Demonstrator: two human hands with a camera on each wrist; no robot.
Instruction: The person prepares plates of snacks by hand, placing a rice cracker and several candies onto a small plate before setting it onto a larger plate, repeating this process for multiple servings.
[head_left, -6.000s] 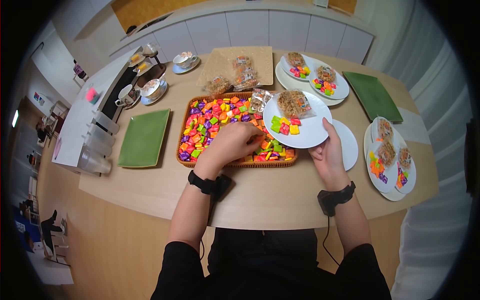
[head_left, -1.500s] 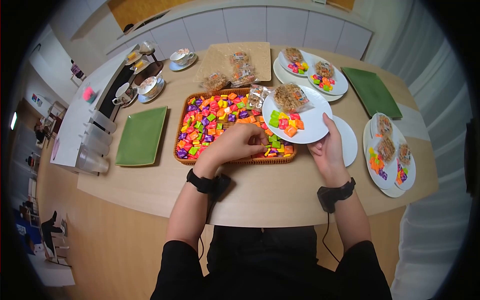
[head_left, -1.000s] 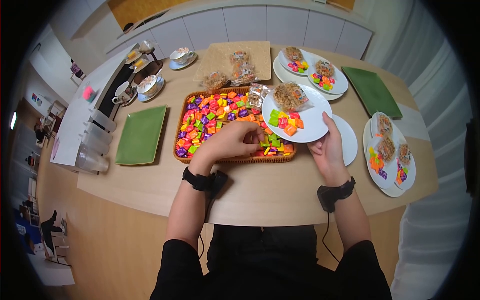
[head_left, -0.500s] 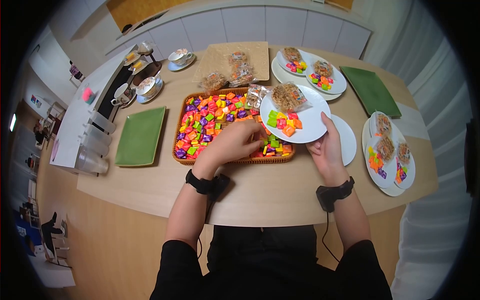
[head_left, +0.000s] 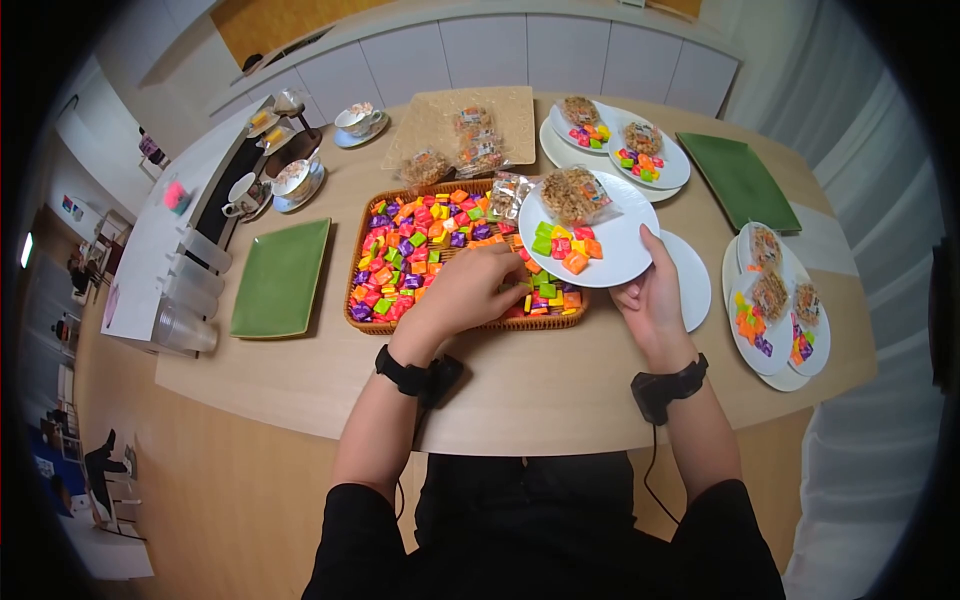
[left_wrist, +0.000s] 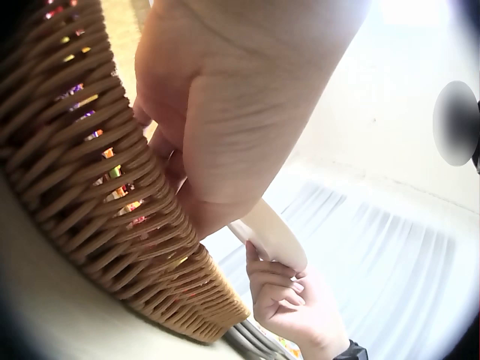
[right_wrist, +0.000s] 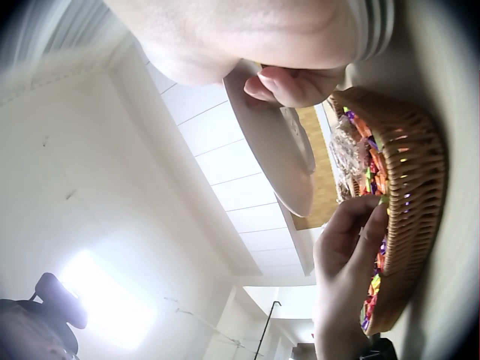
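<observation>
In the head view my left hand (head_left: 474, 290) reaches into a wicker basket (head_left: 470, 324) full of wrapped candies (head_left: 398, 263), fingers bent down among them. The right wrist view shows its thumb and index fingertips close to a green candy (right_wrist: 383, 200); I cannot tell whether they pinch it. My right hand (head_left: 648, 300) holds a white plate (head_left: 625, 255) by its right edge, thumb on top and fingers beneath. That plate overlaps the basket's right side and bears a bagged grain cake (head_left: 574, 194) with green, yellow, pink and orange candies (head_left: 568, 246).
Filled white plates stand at the back right (head_left: 672, 178) and right (head_left: 741, 335). Another white plate (head_left: 690, 283) lies beneath the right hand. Green plates (head_left: 281, 277) (head_left: 738, 180) flank the table. Bagged cakes (head_left: 476, 124) lie on a beige board (head_left: 425, 115). Teacups (head_left: 291, 180) stand left.
Over six seconds, orange candies have come onto the held plate where a yellow one lay in front. The left hand has stayed in the basket lately, shifting slightly among the candies. The right hand still holds the plate.
</observation>
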